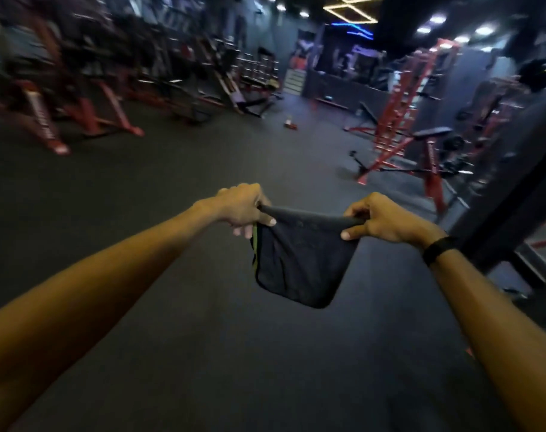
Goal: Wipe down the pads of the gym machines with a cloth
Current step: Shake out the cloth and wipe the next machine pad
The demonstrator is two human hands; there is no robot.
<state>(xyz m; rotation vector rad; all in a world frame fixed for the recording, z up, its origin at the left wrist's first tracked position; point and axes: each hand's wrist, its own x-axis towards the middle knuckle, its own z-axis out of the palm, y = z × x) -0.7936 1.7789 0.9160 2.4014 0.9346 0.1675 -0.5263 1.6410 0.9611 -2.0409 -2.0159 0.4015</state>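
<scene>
The cloth (299,260) hangs stretched over the floor (172,307), left hand (243,207) and right hand (381,219) fingers pinching its top corners, likely squaring it for wiping, the padded bench (432,131) well ahead.

This is a commercial gym, dimly lit. A dark rubber floor (178,188) stretches ahead as an open aisle. Left of that floor stands a blurred row of red-framed weight machines (88,98). Right of it rise a red rack (402,101) and a black padded bench (432,131). Above its far end hang yellow strip lights (352,7) and blue neon (359,29).
</scene>
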